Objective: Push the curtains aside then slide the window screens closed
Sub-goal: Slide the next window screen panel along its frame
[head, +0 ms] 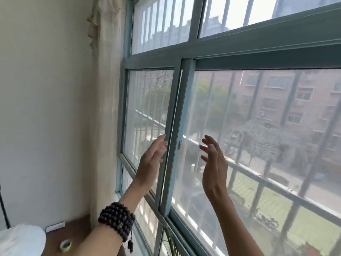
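A pale curtain (pixel 105 100) hangs bunched against the wall at the left edge of the window. The left screen panel (pixel 147 115) and the right screen panel (pixel 258 135) sit in blue-grey frames that meet at the upright stile (pixel 177 137). My left hand (pixel 150 163), with a dark bead bracelet on its wrist, is raised with fingers apart, the fingertips at the left side of the stile. My right hand (pixel 214 163) is open and upright just right of the stile, in front of the right screen, holding nothing.
A wooden surface (pixel 77 230) lies below left with a roll of tape (pixel 65 245) and a white rounded object (pixel 20 241). The white wall (pixel 46 108) stands to the left. Metal bars (pixel 258 183) run outside the window.
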`<act>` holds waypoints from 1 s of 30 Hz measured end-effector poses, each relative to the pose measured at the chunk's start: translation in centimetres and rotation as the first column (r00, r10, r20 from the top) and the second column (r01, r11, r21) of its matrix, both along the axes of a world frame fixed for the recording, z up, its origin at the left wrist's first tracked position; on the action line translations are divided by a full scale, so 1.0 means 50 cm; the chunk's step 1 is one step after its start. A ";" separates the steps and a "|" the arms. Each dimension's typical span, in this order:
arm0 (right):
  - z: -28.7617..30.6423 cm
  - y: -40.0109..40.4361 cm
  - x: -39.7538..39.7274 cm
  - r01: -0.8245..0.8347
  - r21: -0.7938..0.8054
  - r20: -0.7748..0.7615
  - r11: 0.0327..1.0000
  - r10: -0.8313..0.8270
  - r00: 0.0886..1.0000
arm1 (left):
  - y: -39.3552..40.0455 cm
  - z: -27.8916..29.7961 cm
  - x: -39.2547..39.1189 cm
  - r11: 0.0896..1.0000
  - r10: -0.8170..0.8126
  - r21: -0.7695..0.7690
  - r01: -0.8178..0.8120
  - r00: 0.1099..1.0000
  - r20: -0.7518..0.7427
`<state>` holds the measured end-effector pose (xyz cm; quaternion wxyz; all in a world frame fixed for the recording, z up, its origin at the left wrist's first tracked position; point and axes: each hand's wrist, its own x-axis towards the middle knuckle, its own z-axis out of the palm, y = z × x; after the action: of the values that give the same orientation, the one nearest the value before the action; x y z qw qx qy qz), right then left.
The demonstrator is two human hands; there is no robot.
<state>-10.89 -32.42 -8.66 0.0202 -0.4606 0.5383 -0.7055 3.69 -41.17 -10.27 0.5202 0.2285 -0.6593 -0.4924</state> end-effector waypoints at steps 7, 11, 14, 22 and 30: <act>-0.001 -0.180 -0.036 0.050 0.051 -0.032 0.997 -0.049 0.998 | -0.177 0.001 -0.066 0.997 -0.077 0.031 0.076 0.997 0.030; -0.002 -0.287 -0.072 0.067 0.085 -0.026 0.994 -0.065 0.998 | -0.268 0.002 -0.119 0.993 -0.109 0.044 0.107 0.993 0.047; -0.001 -0.360 -0.104 0.072 0.096 -0.029 0.993 -0.069 0.997 | -0.329 0.005 -0.157 0.991 -0.123 0.050 0.121 0.991 0.056; 0.015 -0.575 -0.225 0.049 0.126 -0.049 0.991 -0.043 0.998 | -0.520 0.000 -0.302 0.988 -0.135 0.088 0.128 0.988 0.079; 0.021 -0.687 -0.266 0.093 0.169 -0.112 0.981 -0.075 0.991 | -0.612 -0.014 -0.375 0.998 -0.067 0.000 0.067 0.995 0.073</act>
<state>-24.19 -66.80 -7.63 0.0023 -0.4703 0.6170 -0.6309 -15.07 -71.77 -10.97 0.4792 0.2236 -0.6858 -0.5001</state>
